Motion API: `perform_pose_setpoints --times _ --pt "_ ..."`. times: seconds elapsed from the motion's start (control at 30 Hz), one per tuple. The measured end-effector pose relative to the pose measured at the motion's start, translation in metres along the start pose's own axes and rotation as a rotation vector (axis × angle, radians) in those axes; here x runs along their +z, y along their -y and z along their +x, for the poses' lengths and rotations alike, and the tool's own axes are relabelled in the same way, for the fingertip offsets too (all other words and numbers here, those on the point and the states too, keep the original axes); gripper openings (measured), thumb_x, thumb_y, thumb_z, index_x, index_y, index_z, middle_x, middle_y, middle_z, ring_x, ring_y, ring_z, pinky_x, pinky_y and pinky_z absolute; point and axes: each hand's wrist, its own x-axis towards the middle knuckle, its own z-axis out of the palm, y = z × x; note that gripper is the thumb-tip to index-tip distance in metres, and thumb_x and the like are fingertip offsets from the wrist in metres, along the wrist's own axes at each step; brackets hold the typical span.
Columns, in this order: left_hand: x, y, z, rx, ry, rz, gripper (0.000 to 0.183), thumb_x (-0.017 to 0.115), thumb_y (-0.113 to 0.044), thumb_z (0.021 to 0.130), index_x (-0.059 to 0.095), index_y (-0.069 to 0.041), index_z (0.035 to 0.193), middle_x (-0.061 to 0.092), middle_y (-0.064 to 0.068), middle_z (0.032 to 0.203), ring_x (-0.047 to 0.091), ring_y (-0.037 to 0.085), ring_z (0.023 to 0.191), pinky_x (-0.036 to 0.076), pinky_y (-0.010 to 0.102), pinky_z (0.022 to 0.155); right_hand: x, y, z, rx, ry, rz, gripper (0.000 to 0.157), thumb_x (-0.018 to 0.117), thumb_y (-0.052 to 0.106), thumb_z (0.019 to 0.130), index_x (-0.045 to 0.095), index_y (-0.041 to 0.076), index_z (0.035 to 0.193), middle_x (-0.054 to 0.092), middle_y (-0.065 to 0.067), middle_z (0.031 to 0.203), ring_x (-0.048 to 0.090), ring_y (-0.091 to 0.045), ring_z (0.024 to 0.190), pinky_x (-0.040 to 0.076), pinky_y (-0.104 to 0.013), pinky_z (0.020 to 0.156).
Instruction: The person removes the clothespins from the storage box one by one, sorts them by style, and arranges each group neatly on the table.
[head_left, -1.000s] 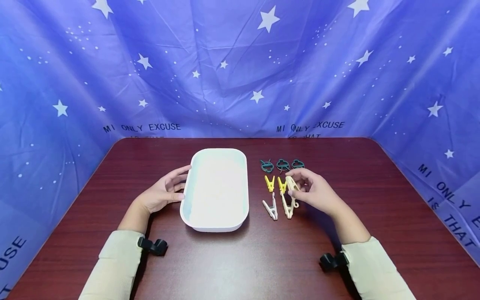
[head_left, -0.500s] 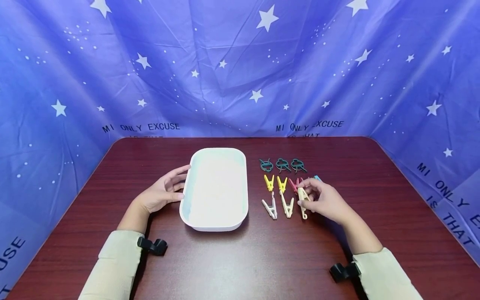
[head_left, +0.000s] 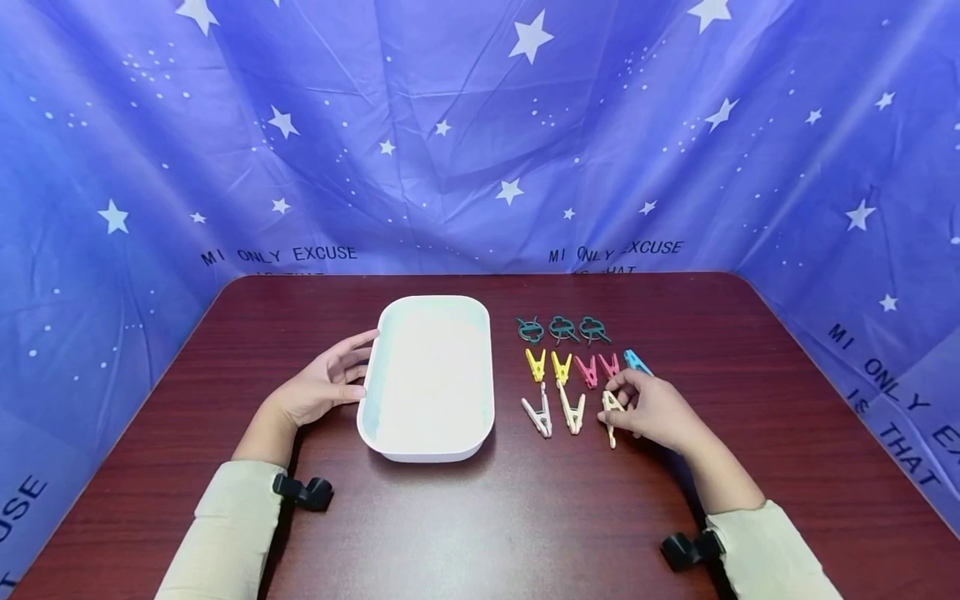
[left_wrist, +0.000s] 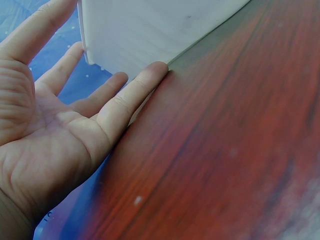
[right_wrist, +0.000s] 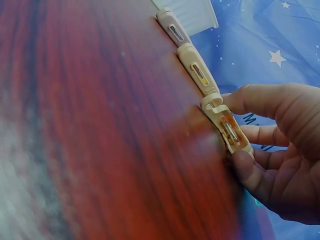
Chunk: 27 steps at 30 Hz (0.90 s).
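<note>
My right hand (head_left: 656,408) pinches a cream clothespin (right_wrist: 230,129) between thumb and fingers, close over the table at the right end of the front row. Left of it lie another cream clothespin (head_left: 572,411) and a paler, greyish-white one (head_left: 537,414). My left hand (head_left: 318,387) rests its fingers, fairly straight, on the left side of a white rectangular tray (head_left: 427,375). In the left wrist view its fingertips touch the tray's outer wall (left_wrist: 130,35).
Behind the front row lie two yellow clothespins (head_left: 536,365), two red ones (head_left: 587,372) and a blue one (head_left: 637,362), partly hidden by my right hand. Three dark green round clips (head_left: 562,329) line the back. A starry blue curtain (head_left: 450,192) surrounds the brown table (head_left: 450,533).
My right hand has moved right and toward me with the cream clothespin, lowering it beside the others. The red and blue clothespins have come into sight. My left hand stays on the tray.
</note>
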Motion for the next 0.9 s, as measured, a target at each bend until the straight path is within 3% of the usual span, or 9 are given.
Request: perform_pose_setpoints --times 0.23,0.5,0.9 --pt "-0.0009 -0.0005 0.0016 0.006 0.004 0.0 0.084 0.067 0.007 0.086 0.02 -0.006 0.155 0.04 0.01 0.146 0.047 0.024 0.127 0.05 0.036 0.094 -0.0002 0.0012 0.001 0.021 -0.012 -0.006 0.044 0.084 0.02 0.075 0.058 0.0 0.105 0.054 -0.006 0.079 0.054 -0.017 0.05 0.05 -0.031 0.046" --pt "-0.0002 0.0012 -0.0004 -0.007 -0.008 -0.005 0.085 0.067 0.008 0.085 0.021 -0.007 0.155 0.041 0.011 0.145 0.05 0.026 0.124 0.051 0.038 0.093 -0.001 0.0004 -0.0014 0.039 -0.009 0.03 0.04 0.077 0.025 0.084 0.058 -0.001 0.108 0.055 -0.007 0.076 0.056 -0.019 0.053 0.052 -0.033 0.047" --pt "-0.0015 0.0002 -0.0051 0.002 -0.008 -0.009 0.088 0.068 0.007 0.085 0.018 -0.01 0.156 0.04 0.014 0.144 0.051 0.027 0.123 0.052 0.04 0.091 -0.004 0.0014 0.0005 0.034 -0.084 -0.016 0.032 0.072 0.023 0.089 0.062 -0.003 0.107 0.058 -0.007 0.08 0.057 -0.019 0.054 0.051 -0.031 0.048"
